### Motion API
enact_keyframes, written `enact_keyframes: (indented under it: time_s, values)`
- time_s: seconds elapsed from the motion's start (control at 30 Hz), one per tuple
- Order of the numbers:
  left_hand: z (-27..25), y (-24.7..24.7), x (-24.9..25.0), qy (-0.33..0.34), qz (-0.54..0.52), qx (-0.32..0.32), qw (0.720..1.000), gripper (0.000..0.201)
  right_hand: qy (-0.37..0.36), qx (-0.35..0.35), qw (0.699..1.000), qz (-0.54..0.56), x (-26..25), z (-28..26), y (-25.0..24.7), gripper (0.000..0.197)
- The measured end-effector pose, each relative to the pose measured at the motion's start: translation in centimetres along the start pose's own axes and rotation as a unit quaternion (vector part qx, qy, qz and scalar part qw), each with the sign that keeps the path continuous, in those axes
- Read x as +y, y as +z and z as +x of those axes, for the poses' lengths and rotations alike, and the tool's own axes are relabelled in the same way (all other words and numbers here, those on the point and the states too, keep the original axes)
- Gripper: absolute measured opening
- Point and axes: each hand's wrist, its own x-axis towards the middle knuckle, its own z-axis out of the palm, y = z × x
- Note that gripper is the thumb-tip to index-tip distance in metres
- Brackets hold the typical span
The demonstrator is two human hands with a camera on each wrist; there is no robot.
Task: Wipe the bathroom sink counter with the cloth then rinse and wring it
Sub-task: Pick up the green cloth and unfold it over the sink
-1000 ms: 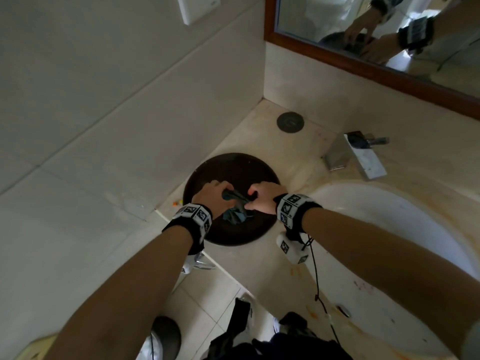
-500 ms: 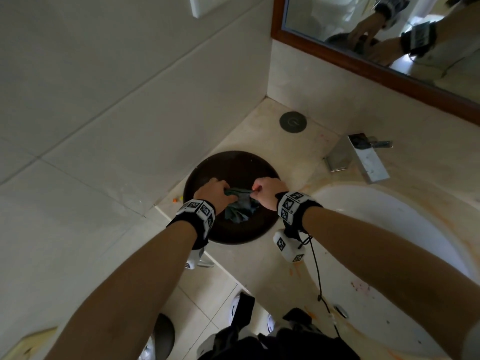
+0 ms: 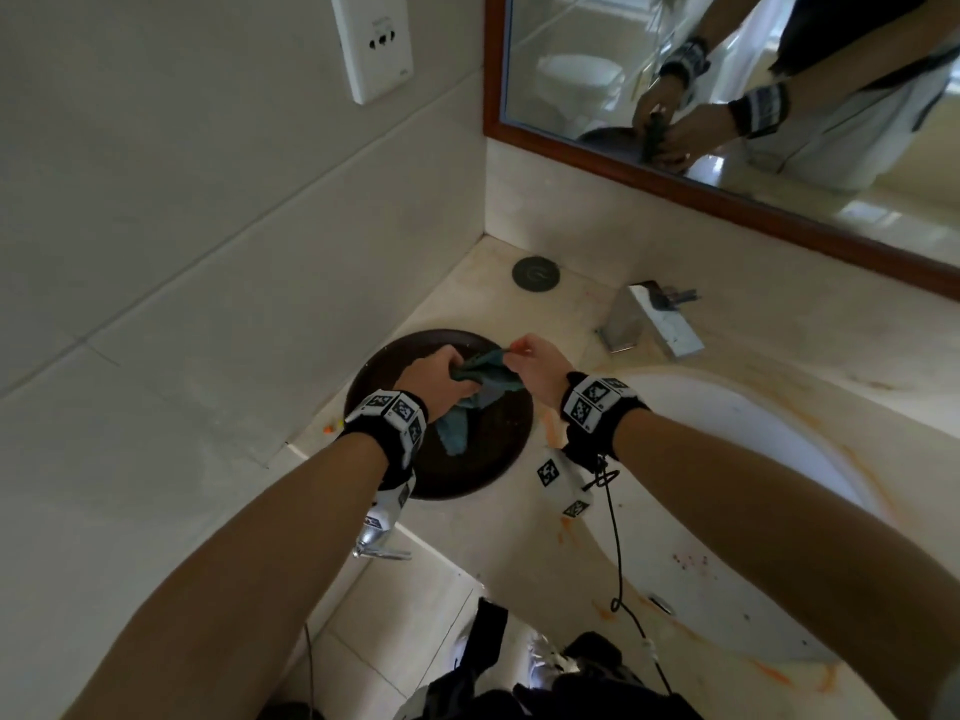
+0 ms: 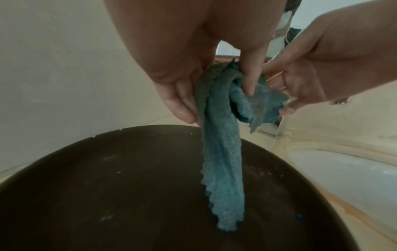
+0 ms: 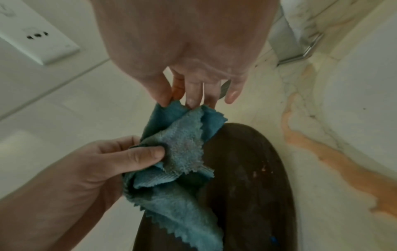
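A teal cloth (image 3: pixel 485 379) hangs above a round dark brown basin (image 3: pixel 467 475) that stands on the beige marble counter (image 3: pixel 519 314). My left hand (image 3: pixel 434 381) grips the bunched cloth (image 4: pixel 221 152), whose long tail dangles down toward the basin (image 4: pixel 107 186). My right hand (image 3: pixel 530 363) pinches an upper corner of the cloth (image 5: pixel 178 139) between thumb and fingertips (image 5: pixel 191 100), and the fabric is spread a little between the two hands. In the right wrist view my left hand (image 5: pixel 120 161) holds the cloth from the lower left.
The white sink bowl (image 3: pixel 753 444) lies to the right of the basin, with a chrome faucet (image 3: pixel 649 324) behind it. A round dark cap (image 3: pixel 535 272) sits in the counter's back corner. A wood-framed mirror (image 3: pixel 727 194) and a wall socket (image 3: pixel 371 44) are above. Orange stains mark the counter (image 5: pixel 322 149).
Both hands have risen from the basin and moved apart. The tightly twisted cloth has loosened, with the right hand now pinching just a corner and a tail hanging from the left.
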Motion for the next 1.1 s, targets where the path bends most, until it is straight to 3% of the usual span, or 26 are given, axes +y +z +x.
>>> enact_keyframes:
  time_s: [0.13, 0.23, 0.33, 0.4, 0.63, 0.77, 1.1]
  values:
    - [-0.5, 0.3, 1.9, 0.041, -0.047, -0.014, 0.998, 0.029, 0.014, 0.032, 0.997, 0.064, 1.0, -2.2, -1.6, 0.015]
    - [-1.0, 0.9, 3.6, 0.076, -0.073, -0.041, 0.994, 0.032, 0.024, 0.056, 0.996, 0.058, 2.2, -4.2, -2.9, 0.006]
    - [-1.5, 1.7, 5.3, 0.11, -0.091, -0.061, 0.988, 0.034, 0.036, 0.08, 0.996, 0.03, 3.4, -6.0, -4.4, 0.017]
    - [-1.7, 2.3, 6.6, 0.128, -0.105, -0.07, 0.984, 0.032, 0.035, 0.099, 0.994, 0.033, 3.9, -7.2, -5.5, 0.014]
    - [-3.1, 5.1, 12.1, 0.177, -0.11, -0.117, 0.971, 0.025, 0.085, 0.166, 0.962, 0.2, 6.1, -10.9, -9.4, 0.013]
    - [-3.8, 6.9, 15.6, 0.193, -0.105, -0.133, 0.967, 0.028, 0.098, 0.175, 0.937, 0.287, 7.6, -12.9, -11.9, 0.005]
    - [-6.1, 11.4, 23.4, 0.231, -0.083, -0.158, 0.957, 0.032, 0.106, 0.148, 0.937, 0.298, 13.5, -16.9, -18.3, 0.028]
